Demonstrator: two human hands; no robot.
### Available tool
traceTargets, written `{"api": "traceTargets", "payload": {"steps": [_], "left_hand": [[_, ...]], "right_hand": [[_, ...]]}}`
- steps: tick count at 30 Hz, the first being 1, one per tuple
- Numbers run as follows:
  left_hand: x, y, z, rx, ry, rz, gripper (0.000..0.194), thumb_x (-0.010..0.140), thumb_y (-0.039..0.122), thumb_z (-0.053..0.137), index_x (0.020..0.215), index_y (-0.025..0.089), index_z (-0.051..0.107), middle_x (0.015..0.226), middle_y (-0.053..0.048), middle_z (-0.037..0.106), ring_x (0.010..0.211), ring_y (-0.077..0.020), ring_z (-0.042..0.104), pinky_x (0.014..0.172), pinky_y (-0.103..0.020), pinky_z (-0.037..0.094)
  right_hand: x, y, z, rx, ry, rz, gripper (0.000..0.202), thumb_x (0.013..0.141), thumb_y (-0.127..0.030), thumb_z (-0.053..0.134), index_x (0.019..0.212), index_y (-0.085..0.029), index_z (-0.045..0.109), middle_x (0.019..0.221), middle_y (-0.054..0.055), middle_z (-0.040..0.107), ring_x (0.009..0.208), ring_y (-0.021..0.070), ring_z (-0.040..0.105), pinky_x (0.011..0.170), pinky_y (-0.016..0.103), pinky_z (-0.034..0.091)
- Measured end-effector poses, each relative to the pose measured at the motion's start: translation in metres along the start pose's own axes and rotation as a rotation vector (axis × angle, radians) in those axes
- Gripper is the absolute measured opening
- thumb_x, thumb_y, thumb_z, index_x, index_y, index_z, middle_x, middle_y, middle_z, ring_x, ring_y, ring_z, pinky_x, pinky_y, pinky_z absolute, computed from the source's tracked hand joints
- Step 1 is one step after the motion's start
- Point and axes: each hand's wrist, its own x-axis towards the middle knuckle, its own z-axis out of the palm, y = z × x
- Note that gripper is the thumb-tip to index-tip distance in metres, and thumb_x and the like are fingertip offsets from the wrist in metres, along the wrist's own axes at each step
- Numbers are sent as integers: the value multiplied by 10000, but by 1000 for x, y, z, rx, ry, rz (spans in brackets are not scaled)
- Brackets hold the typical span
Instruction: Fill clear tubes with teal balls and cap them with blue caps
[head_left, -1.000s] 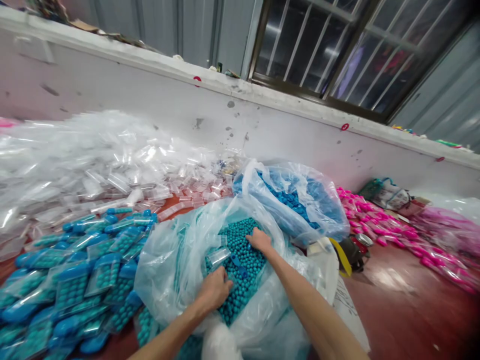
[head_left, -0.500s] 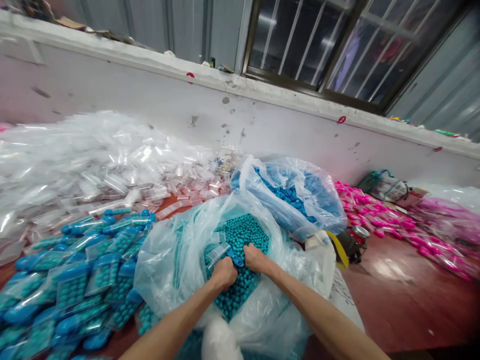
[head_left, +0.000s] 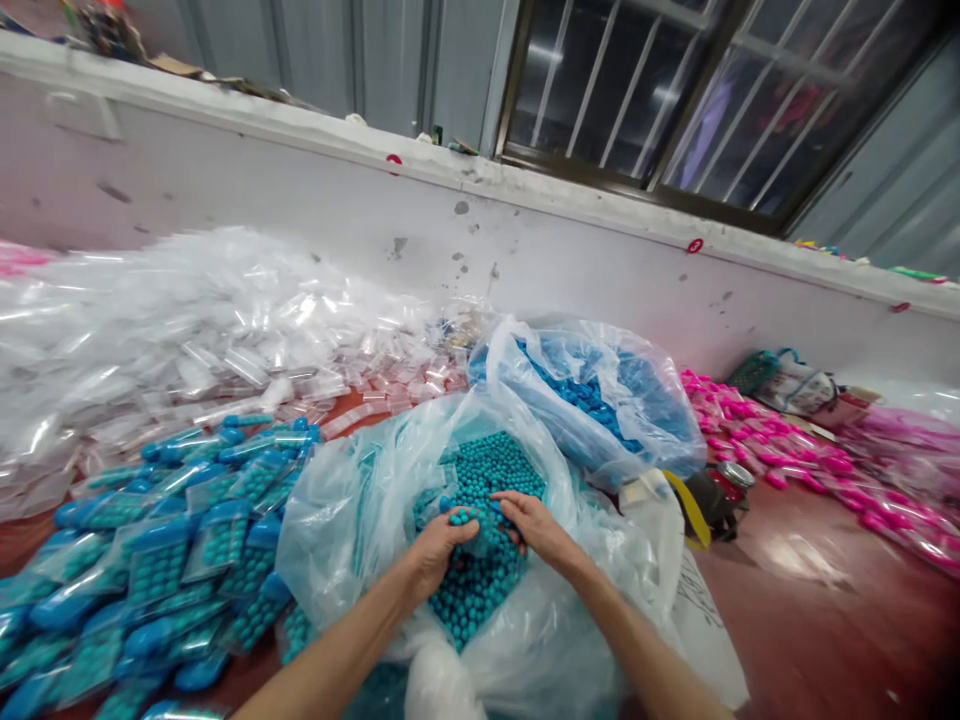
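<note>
Turquoise beads fill a large clear plastic bag that lies open in front of me. Over the beads, my left hand is closed around a small clear container with turquoise beads in it. From the other side my right hand reaches to the same container, fingers curled at its edge, where a bit of blue shows. What exactly the right fingers pinch is partly hidden. To the left lies a heap of filled clear containers with blue caps.
Clear empty-looking packets are piled at the back left. Behind the bead bag stands another bag of blue pieces. Pink pieces, a jar with a metal lid and a yellow strap lie to the right on the red table.
Both hands were down in the beads, knuckles up. Now they are turned and raised slightly, and the left holds the container with beads in it. The view has shifted a little.
</note>
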Motion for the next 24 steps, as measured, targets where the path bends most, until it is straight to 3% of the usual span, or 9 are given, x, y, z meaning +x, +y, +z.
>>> {"api": "traceTargets", "payload": {"steps": [4,7,10,15,19,22,24], "left_hand": [[-4,-1,0,-81,38,-4,367,556,398,691,805,170,547,652,29,581,605,-109,508,552,-222,306],[-5,-2,2,-101,63,44,375,527,386,712,776,165,541,632,37,572,579,-98,507,551,-216,315],[-4,-2,4,-96,84,88,423,508,420,712,790,169,521,610,38,574,565,-113,536,554,-223,347],[-1,-3,1,157,149,132,401,572,439,654,850,164,566,575,49,557,545,-119,529,516,-219,348],[-1,-4,-1,255,253,242,313,599,395,631,786,146,601,581,46,544,559,-103,494,559,-223,367],[-5,-4,0,191,272,194,320,588,421,637,743,150,568,574,43,534,552,-103,514,511,-207,363],[-9,-4,2,91,223,124,376,583,460,640,784,160,535,595,38,549,534,-111,548,452,-194,352]], "right_hand": [[-7,-2,3,-55,82,-133,402,811,-256,416,1193,-151,484,607,-33,519,511,109,503,474,212,431],[-14,-11,6,-77,53,-227,368,794,-270,442,1137,-185,548,741,1,584,617,126,543,542,226,450],[-19,-17,9,-146,39,-227,329,786,-284,467,1070,-206,613,716,-6,598,557,112,513,504,215,427],[-23,-16,15,-211,109,-204,352,818,-309,430,1082,-182,624,589,-10,568,505,120,494,497,227,427],[-30,-19,21,-313,181,-370,355,834,-290,405,1092,-184,625,708,37,631,619,156,555,650,290,461],[-33,-22,23,-369,215,-463,326,813,-279,451,1054,-186,649,788,57,651,693,174,569,721,314,447],[-33,-21,24,-329,209,-395,325,813,-286,456,1048,-180,654,686,35,632,616,160,551,651,292,452]]}}
